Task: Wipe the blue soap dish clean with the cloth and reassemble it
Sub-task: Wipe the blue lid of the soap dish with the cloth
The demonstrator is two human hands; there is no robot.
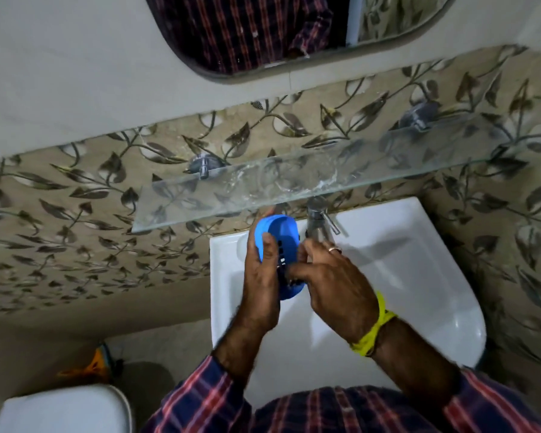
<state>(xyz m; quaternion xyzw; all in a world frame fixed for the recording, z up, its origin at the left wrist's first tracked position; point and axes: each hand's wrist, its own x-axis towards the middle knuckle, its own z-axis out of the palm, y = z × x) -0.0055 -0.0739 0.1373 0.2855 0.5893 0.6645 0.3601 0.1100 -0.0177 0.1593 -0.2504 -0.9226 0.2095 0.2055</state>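
Note:
The blue soap dish (280, 234) is oval, with dark drain slots in its inner tray. It is held tilted above the left back corner of the white sink (419, 276). My left hand (261, 276) wraps it from the left, thumb pressed on the slotted face. My right hand (334, 284) grips its right lower edge with the fingertips; a ring shows on one finger and a yellow band on the wrist. No cloth is visible in either hand or anywhere in view.
A metal tap (317, 218) stands just right of the dish. A smeared glass shelf (294, 182) juts out over the sink's back. A mirror (263, 32) hangs above. A toilet lid (66, 407) sits at the lower left.

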